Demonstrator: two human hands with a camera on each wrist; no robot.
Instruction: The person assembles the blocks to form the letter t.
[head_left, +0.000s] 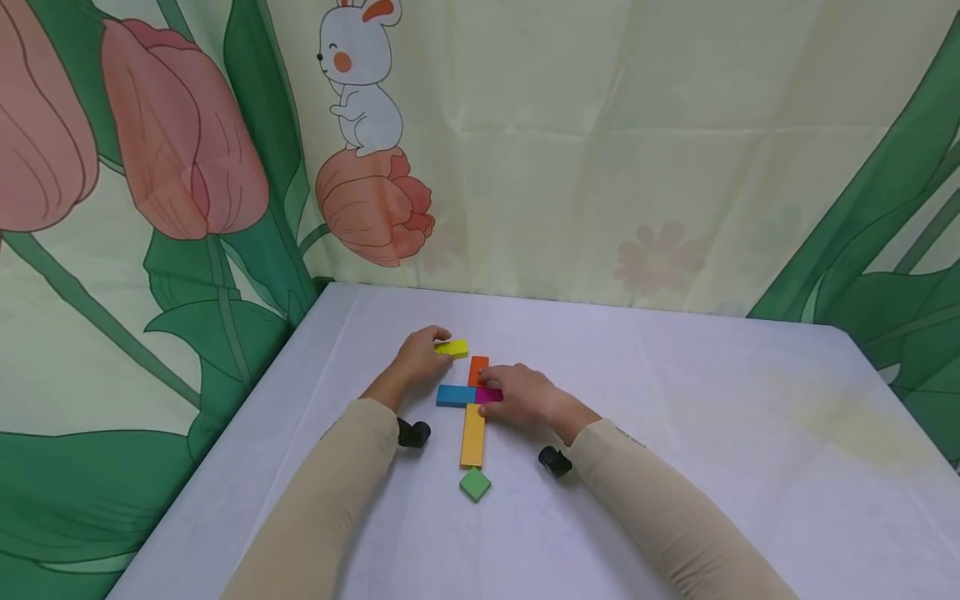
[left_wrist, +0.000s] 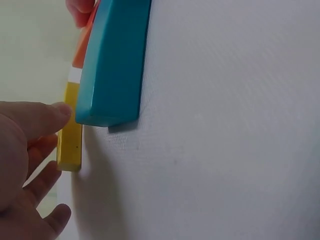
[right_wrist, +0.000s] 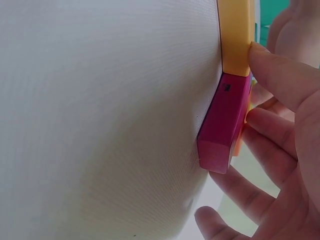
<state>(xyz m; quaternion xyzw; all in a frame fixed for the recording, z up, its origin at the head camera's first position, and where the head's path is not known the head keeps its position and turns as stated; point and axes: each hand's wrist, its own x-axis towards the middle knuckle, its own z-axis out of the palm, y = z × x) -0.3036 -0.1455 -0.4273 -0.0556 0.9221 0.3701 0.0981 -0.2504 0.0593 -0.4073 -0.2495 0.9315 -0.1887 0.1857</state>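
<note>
My left hand [head_left: 421, 357] pinches one end of a yellow block [head_left: 456, 348], with the thumb on its near side in the left wrist view. Lower right of it, an orange block [head_left: 477, 367] stands above a blue block [head_left: 455, 396] and a magenta block [head_left: 488, 395] laid end to end. An amber block [head_left: 472, 436] runs down from their joint. Spread around the magenta block [right_wrist: 222, 120], my right hand [head_left: 525, 394] has its thumb at the amber block's [right_wrist: 236, 37] edge and fingertips by the orange block. Part of the magenta block is hidden under that hand in the head view.
A green square block [head_left: 475, 484], turned like a diamond, lies below the amber block. Dark wrist cameras sit under both forearms, at the left [head_left: 413, 433] and the right [head_left: 555, 461]. The white-covered table [head_left: 712, 433] meets a printed curtain [head_left: 555, 167] at the back.
</note>
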